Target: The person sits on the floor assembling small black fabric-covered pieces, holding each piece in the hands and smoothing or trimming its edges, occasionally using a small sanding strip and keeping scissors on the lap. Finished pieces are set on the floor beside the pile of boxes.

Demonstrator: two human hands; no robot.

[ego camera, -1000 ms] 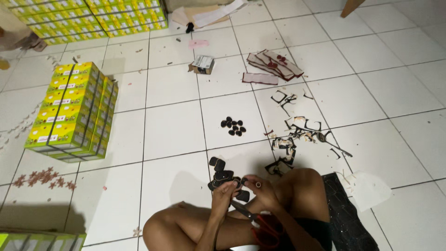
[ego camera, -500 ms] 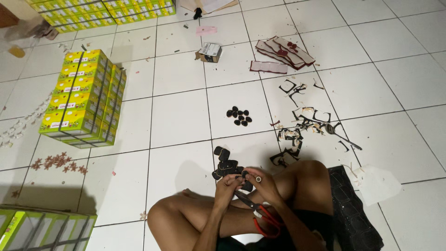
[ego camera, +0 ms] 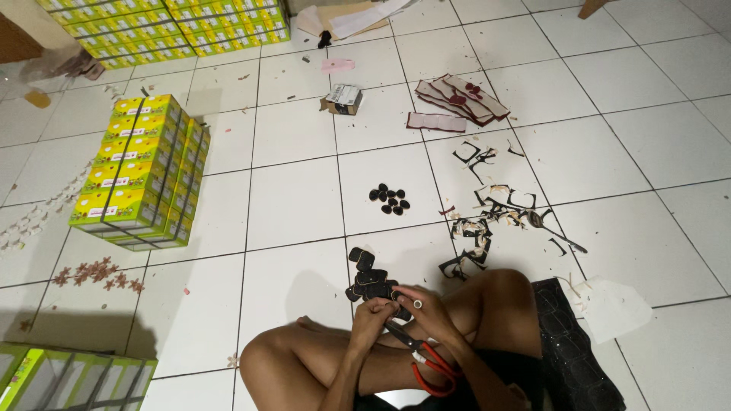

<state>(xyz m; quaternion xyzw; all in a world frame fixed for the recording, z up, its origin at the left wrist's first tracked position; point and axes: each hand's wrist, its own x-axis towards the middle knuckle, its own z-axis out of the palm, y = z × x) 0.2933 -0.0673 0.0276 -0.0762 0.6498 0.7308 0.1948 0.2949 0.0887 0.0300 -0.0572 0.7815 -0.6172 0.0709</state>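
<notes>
I see my right hand (ego camera: 426, 310) closed around red-handled scissors (ego camera: 426, 364), left hand (ego camera: 371, 313) pinching a small black piece (ego camera: 384, 303). Cut pieces (ego camera: 390, 199) piled on floor (ego camera: 289, 198); uncut strips (ego camera: 457, 103) remain, so roughly midway.

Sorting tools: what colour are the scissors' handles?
Red handles on the scissors, under the right hand; head view.

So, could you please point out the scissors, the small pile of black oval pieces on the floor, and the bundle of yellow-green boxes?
Scissors (ego camera: 432, 364), head view, on the red handle loops.
Black oval pieces (ego camera: 390, 199), head view, middle of the pile.
Bundle of boxes (ego camera: 137, 171), head view, top face of the strapped stack.
</notes>
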